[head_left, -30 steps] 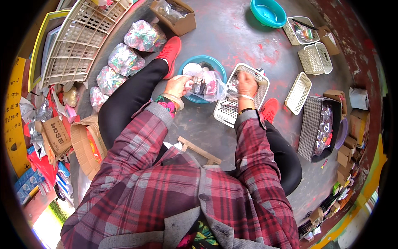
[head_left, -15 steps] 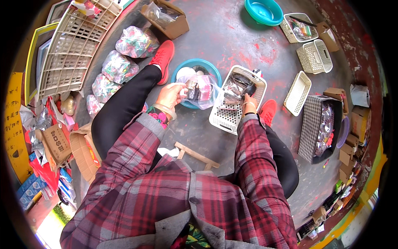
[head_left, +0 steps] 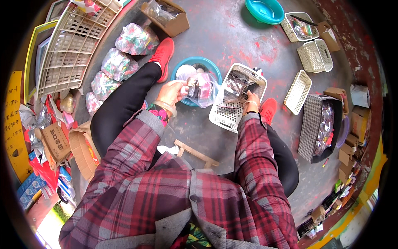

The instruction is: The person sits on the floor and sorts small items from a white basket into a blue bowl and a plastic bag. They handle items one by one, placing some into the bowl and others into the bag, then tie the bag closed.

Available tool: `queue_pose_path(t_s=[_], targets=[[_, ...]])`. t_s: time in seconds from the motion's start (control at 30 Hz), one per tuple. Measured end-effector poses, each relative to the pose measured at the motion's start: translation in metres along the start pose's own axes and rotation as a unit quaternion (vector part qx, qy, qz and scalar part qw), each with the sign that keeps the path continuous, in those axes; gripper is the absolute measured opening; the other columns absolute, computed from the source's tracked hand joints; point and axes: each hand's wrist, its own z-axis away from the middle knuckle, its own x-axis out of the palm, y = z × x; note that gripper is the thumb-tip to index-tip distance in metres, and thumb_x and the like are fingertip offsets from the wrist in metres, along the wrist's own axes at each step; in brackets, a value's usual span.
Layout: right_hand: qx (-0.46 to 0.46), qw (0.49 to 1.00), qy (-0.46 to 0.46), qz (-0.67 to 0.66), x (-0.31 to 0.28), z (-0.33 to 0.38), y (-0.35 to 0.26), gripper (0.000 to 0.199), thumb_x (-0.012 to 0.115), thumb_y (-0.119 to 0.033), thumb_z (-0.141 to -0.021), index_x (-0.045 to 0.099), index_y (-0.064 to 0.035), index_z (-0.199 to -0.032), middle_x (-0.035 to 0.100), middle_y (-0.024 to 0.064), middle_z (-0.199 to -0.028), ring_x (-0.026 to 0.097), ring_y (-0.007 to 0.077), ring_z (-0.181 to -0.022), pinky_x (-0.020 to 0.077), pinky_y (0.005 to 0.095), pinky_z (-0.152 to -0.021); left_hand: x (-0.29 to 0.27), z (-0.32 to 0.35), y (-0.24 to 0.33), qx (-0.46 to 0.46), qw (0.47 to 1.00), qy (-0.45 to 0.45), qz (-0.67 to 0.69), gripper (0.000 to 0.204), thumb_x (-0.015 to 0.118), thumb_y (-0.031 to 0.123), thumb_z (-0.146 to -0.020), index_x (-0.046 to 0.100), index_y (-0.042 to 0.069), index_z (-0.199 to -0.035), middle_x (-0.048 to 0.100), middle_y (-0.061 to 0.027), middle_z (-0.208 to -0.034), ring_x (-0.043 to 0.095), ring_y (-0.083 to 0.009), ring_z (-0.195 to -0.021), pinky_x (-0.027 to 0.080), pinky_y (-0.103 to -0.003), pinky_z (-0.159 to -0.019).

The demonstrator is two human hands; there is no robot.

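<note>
My left hand [head_left: 171, 92] pinches the edge of a clear plastic bag [head_left: 205, 89] with pink and dark small items in it. The bag hangs over a blue basin [head_left: 217, 70], hiding part of what lies inside; a white round thing [head_left: 187, 70] shows there. To the right, a white perforated basket [head_left: 219, 119] stands on the floor, holding dark packets [head_left: 236, 83]. At that basket's right side is my right hand [head_left: 251, 101], its fingers closed at a dark item too small to name.
Stuffed clear bags [head_left: 137, 39] line the floor on the left, near a cardboard box [head_left: 172, 20]. On the right are more white baskets [head_left: 297, 92] and a checked bin [head_left: 311, 128]. A low wooden stool [head_left: 197, 152] is close before me. Teal basins [head_left: 265, 10] stand far off.
My right hand has shifted slightly, and the black item at its fingers now sits lower and closer to the hand. The left hand still holds the bag in nearly the same place.
</note>
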Motion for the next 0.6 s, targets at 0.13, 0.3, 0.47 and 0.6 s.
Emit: queue_pose_path(t_s=[0.13, 0.3, 0.47, 0.6], targets=[[-0.036, 0.994, 0.041, -0.093, 0.002, 0.023, 0.018, 0.034, 0.061, -0.018, -0.073, 0.051, -0.0035, -0.101, 0.057, 0.0066, -0.085, 0.054, 0.0187, -0.066, 0.0426, 0.0308, -0.049, -0.006, 0.001, -0.001, -0.001, 1.000, 0.015, -0.003, 0.019, 0.047, 0.011, -0.078, 0.053, 0.001, -0.093, 0.058, -0.0062, -0.080, 0.054, -0.0096, -0.066, 0.041, -0.020, -0.059], [-0.207, 0.975, 0.051, -0.064, -0.021, -0.002, 0.041, 0.027, 0.056, -0.013, -0.076, 0.050, -0.0050, -0.101, 0.057, 0.0045, -0.083, 0.053, 0.0137, -0.058, 0.0418, 0.0244, -0.043, 0.005, 0.002, 0.004, -0.013, 1.000, 0.007, -0.005, 0.019, 0.046, 0.008, -0.077, 0.053, 0.000, -0.092, 0.057, -0.0062, -0.080, 0.053, -0.0099, -0.065, 0.042, -0.019, -0.059], [-0.219, 0.966, -0.024, -0.137, -0.006, 0.009, 0.012, 0.028, 0.053, -0.004, -0.071, 0.051, 0.0031, -0.098, 0.057, 0.0074, -0.085, 0.053, 0.0147, -0.075, 0.0416, 0.0257, -0.070, 0.001, 0.001, 0.002, -0.010, 1.000, 0.012, -0.002, 0.020, 0.045, 0.007, -0.076, 0.053, 0.000, -0.092, 0.057, -0.0062, -0.081, 0.053, -0.0100, -0.065, 0.042, -0.020, -0.059], [-0.324, 0.941, -0.090, 0.041, 0.009, 0.021, -0.010, 0.020, 0.054, -0.005, -0.068, 0.055, 0.0004, -0.087, 0.058, 0.0046, -0.079, 0.053, 0.0143, -0.070, 0.0423, 0.0248, -0.066, 0.001, 0.002, 0.002, -0.010, 1.000, 0.007, -0.010, 0.020, 0.045, 0.009, -0.077, 0.053, 0.000, -0.093, 0.057, -0.0058, -0.081, 0.053, -0.0099, -0.065, 0.042, -0.020, -0.060]])
